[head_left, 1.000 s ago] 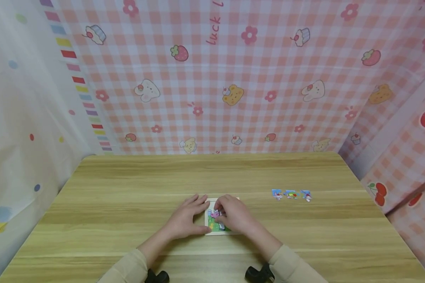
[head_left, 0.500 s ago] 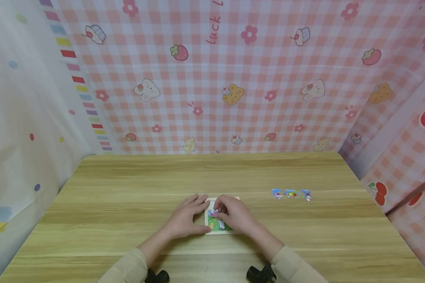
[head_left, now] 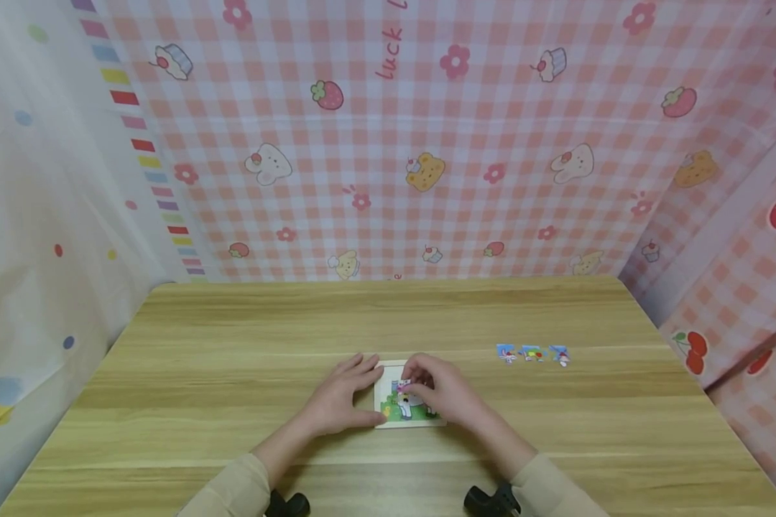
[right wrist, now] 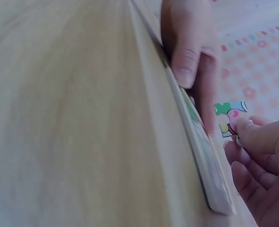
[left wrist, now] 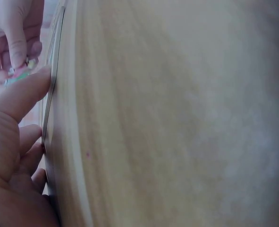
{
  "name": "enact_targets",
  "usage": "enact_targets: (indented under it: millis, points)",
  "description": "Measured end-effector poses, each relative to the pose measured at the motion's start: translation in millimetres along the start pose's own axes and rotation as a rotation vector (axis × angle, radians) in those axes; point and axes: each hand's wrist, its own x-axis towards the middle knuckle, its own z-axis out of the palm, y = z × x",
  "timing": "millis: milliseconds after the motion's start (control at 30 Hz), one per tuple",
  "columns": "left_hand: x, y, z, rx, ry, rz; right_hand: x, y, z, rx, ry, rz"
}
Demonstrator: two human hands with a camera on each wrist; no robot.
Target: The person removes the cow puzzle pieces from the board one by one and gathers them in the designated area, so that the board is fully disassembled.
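Note:
A small wooden jigsaw tray [head_left: 414, 424] lies on the table, its lower part filled with a green picture of a white animal. My left hand [head_left: 339, 403] rests along the tray's left side, fingers spread and fairly straight, with thumb and fingertips at its edge. Over the tray's middle, my right hand [head_left: 449, 391] pinches a jigsaw piece [right wrist: 229, 109] between thumb and fingers. Green, pink and yellow print shows on this piece in the right wrist view, where it stands tilted beside the tray's face. The fingers hide part of it.
To the right on the wooden table [head_left: 265, 323] lie three loose jigsaw pieces in a row: a left one [head_left: 506, 352], a middle one [head_left: 532, 354] and a right one [head_left: 560, 356]. A pink checked curtain [head_left: 375, 129] hangs behind the table.
My right hand has shifted a little to the right with the jigsaw piece, uncovering more of the picture in the tray. The left hand has stayed in place.

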Motion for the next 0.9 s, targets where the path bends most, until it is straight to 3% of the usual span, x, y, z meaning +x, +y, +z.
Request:
enact_targets:
  millis: [400, 667, 900]
  points:
    - [0.7, 0.1, 0.1, -0.006, -0.008, -0.015, -28.8, 21.9, -41.1, 0.006, 0.073, 0.006]
    - [0.4, 0.5, -0.1, -0.010, -0.010, -0.011, -50.6, 41.9, -72.8, 0.020, 0.134, 0.075]
    - [1.2, -0.1, 0.2, -0.003, -0.013, -0.012, -63.9, 61.8, -93.1, -0.034, 0.189, 0.068]
